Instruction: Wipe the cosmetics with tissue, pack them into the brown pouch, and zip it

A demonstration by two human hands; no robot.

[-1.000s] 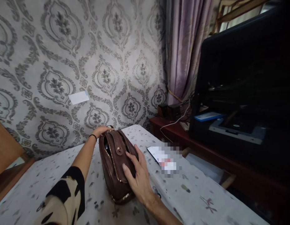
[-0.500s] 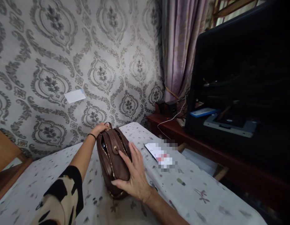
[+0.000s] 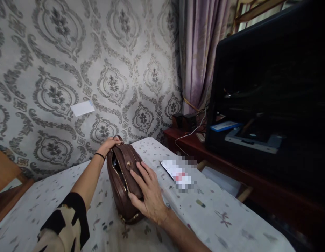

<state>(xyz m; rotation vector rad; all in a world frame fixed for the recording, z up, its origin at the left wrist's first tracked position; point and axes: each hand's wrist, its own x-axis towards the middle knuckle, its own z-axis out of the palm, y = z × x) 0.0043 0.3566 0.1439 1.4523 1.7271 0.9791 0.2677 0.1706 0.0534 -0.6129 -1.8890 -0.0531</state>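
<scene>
A brown leather handbag [image 3: 136,185] with gold zippers stands on the white patterned cloth. At its far end, by a small strap loop, my left hand [image 3: 111,143] has its fingers closed on the bag's edge. My right hand [image 3: 150,196] lies over the bag's top and right side, fingers stretched and slightly spread. Its thumb rests near the left zipper, the fingertips by the flap with a gold stud [image 3: 129,164]. The left zip compartment [image 3: 117,166] gapes, and something dark and shiny shows inside. What exactly lies in it is unclear.
A lit phone [image 3: 171,171], partly blurred out, lies to the right on the patterned cloth [image 3: 217,213]. Beyond are a dark red cabinet [image 3: 190,141] with an open drawer and a large black television [image 3: 264,87]. A patterned wall [image 3: 112,80] rises behind.
My right thumb has shifted up to the left zipper's edge and its fingers have moved slightly left. The left compartment gapes wider. My left hand stays at the far end.
</scene>
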